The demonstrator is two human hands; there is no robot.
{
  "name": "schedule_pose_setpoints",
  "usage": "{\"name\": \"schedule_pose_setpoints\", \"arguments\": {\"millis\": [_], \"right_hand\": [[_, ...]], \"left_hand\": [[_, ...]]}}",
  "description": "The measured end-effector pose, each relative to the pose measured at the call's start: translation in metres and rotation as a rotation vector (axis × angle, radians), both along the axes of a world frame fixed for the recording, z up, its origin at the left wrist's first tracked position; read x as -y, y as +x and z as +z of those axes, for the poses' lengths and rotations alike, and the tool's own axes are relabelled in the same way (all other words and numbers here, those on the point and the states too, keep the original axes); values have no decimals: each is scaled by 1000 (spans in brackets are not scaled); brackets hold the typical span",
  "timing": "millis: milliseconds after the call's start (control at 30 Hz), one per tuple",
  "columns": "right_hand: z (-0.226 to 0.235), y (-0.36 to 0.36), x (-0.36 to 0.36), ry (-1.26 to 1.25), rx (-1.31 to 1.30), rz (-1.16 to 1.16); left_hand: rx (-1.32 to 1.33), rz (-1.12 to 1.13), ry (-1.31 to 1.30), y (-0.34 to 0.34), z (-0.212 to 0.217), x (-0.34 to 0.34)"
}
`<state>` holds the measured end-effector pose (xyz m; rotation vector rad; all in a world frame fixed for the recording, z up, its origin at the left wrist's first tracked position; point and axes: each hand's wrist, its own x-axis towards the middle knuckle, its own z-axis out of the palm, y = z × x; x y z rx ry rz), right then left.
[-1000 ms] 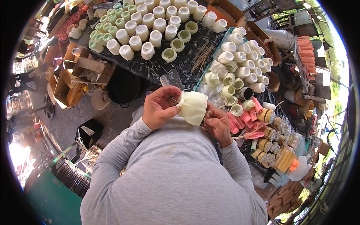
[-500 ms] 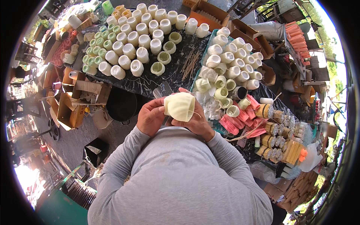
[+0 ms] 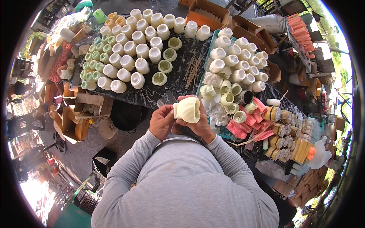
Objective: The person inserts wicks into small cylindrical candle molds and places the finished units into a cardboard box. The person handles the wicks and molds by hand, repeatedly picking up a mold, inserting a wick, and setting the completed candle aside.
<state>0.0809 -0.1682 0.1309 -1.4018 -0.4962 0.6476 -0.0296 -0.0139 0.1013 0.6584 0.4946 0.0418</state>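
A pale yellow, hollow candle rests between my two hands in front of my belly. Its open rim is turned to the right, and a thin wick string trails past that rim. My left hand pinches the narrow closed end with thumb and fingers. From below and behind, my right hand wraps round the wider part; some of its fingers are hidden by the candle. Beyond my hands, rows of white cup-shaped candles stand on a black-covered table, with hollow greenish ones along their right side.
A teal tray at the right holds many white candles. Pink wax pieces and tied bundles lie nearer me. Thin sticks lie mid-table. Cardboard boxes and a black tub sit at the left.
The candle has been turned so its open rim now faces right, and both hands have shifted slightly to the right with it. My left fingers have moved onto its narrow end.
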Motion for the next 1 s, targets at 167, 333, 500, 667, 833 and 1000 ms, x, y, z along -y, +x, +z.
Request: {"name": "schedule_pose_setpoints", "arguments": {"millis": [167, 333, 500, 667, 833, 1000], "right_hand": [[-15, 10, -24, -70, -174, -91], [-34, 33, -61, -134, -171, -214], [-49, 55, -84, -204, -3, -247], [-62, 71, -84, -301, 139, -293], [-75, 86, -79, -415, 280, -296], [-77, 102, -82, -539, 579, -297]], "left_hand": [[-90, -53, 80, 24, -30, -20], [-177, 11, 111, 55, -54, -32], [-247, -25, 278, 85, -71, -55], [-199, -81, 61, 108, -66, -75], [-187, -165, -26, 127, -58, -95], [-109, -226, -4, 139, -60, -100]]}}
